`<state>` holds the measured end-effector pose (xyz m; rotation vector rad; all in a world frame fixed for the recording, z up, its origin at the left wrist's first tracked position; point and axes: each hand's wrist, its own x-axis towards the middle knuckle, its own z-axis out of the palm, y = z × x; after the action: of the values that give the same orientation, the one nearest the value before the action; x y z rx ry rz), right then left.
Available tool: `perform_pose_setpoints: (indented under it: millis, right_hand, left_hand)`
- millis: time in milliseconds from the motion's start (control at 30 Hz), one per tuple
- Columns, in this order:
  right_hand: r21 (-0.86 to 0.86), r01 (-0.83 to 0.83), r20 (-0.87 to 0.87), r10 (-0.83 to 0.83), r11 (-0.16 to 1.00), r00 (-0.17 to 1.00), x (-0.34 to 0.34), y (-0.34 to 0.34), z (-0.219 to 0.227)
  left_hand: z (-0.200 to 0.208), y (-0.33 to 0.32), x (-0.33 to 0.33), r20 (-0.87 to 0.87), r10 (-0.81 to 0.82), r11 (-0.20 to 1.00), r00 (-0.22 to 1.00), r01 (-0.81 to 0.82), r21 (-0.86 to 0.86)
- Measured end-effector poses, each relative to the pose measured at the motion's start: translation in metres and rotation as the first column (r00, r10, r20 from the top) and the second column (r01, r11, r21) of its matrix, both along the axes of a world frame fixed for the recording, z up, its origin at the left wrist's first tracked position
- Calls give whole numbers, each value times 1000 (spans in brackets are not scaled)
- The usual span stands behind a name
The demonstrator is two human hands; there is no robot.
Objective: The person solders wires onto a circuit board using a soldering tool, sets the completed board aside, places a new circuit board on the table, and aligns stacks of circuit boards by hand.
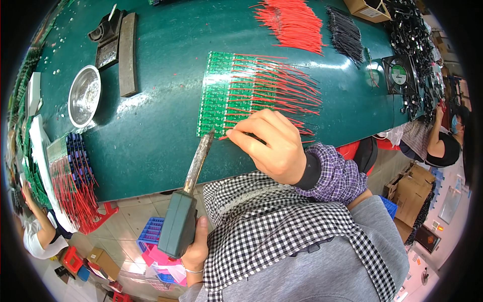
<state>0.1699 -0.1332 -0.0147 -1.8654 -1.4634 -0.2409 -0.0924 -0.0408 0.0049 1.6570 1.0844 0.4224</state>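
Observation:
My left hand [195, 249] grips the dark green handle of a soldering iron [187, 201], whose metal tip reaches the lower left corner of a green circuit board panel [216, 85]. My right hand [271, 143] pinches a red wire [232, 135] at the panel's lower edge, right beside the iron tip. Many red wires [282, 85] stick out from the panel toward the right, lying on the green table [161, 131].
A metal bowl [84, 95], a grey bar [128, 55] and an iron stand [105, 35] lie at the left. Loose red wires [292, 22], black wires [346, 32] and a small fan [399, 74] sit at the back right. Finished wired boards [70, 176] are stacked left. Other people work at both sides.

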Motion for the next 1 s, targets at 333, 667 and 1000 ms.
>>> perform_pose_setpoints:
  millis: [333,667,1000]
  right_hand:
    - [-24,-7,-48,6,1000,999,-2,-5,-7]
    - [-43,-9,-43,7,999,999,-3,-6,-7]
    - [-44,1,-35,-2,999,999,-3,-6,-8]
  left_hand:
    - [1,-1,-4,-44,-20,997,999,17,-69]
    - [-5,-3,-9,-30,-26,998,999,24,-53]
    - [5,0,0,-74,-77,995,994,72,-62]
